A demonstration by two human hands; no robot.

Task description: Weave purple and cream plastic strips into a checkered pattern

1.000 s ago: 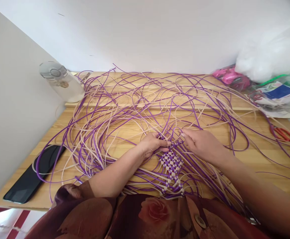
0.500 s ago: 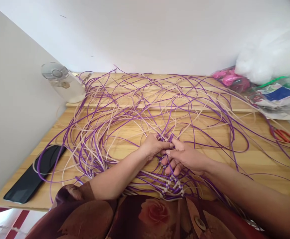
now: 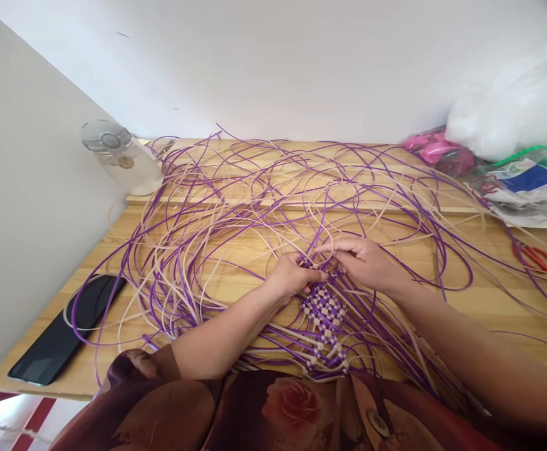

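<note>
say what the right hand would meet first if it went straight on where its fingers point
The right hand would likely meet the purple and cream strands at the top of the checkered weave, with the left hand just beyond; depth and contact there are unclear.

right hand (image 3: 366, 263) moved up, checkered weave (image 3: 326, 309) uncovered again

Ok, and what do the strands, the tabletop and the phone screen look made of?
Strands: probably smooth plastic, from their springy loops and slight sheen. Tabletop: wood or wood-look laminate, showing grain and soft gloss. Phone screen: likely glass, dark and shiny.
</note>
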